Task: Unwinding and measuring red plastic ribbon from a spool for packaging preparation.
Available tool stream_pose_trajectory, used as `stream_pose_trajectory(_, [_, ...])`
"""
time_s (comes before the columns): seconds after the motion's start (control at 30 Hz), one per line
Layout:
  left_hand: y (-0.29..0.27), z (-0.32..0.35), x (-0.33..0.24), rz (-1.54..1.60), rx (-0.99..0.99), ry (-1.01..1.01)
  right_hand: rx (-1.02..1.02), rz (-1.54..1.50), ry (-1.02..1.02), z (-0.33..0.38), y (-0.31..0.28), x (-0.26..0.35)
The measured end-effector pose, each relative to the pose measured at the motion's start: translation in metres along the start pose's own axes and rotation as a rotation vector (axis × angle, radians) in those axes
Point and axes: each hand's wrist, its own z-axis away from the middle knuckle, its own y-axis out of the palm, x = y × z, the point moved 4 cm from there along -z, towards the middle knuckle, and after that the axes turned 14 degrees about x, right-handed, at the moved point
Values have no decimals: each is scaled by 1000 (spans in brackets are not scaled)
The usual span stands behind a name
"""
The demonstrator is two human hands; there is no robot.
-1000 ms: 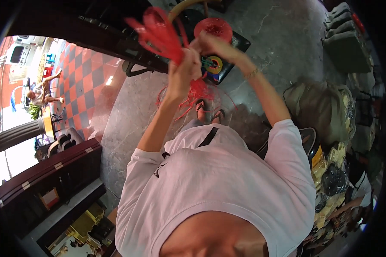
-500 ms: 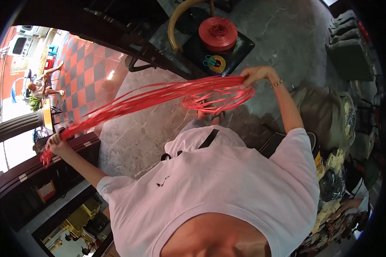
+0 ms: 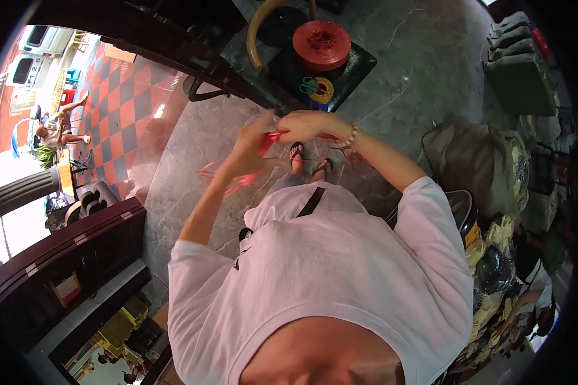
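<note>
Left hand: the left hand [image 3: 253, 146] is raised in front of the chest, fingers closed around red plastic strands [image 3: 271, 138].
Right hand: the right hand [image 3: 308, 125] is held just beside the left, pinching the same strands.
Red plastic strands: stretched short between both hands, with loose loops trailing below, above the grey marble floor [image 3: 192, 147].
Red twine spool [image 3: 322, 43]: set on a black mat [image 3: 359, 64], beyond the hands.
Scissors [image 3: 311, 85]: laid on a yellow tape roll [image 3: 320, 90], just before the spool.
Olive sack [image 3: 478, 163]: right of the hands.

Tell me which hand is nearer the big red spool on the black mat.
Right. The right hand sits just below the red spool; the left hand is lower and further left. Both hold the red string.
</note>
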Motion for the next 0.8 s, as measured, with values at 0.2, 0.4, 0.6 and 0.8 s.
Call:
stream_pose_trajectory(0.2, [-3, -13, 15, -178, 192, -284, 187, -217, 21, 35, -4, -59])
stream_pose_trajectory(0.4, [-62, 90, 93, -249, -82, -506, -161, -121, 330, 104, 15, -183])
stream_pose_trajectory(0.6, [-57, 183, 192, -388, -145, -671, -387, 114, 625, 128, 3, -181])
stream_pose_trajectory(0.8, [-27, -5, 66, -373, -95, -151, -397, 352, 613, 84, -14, -99])
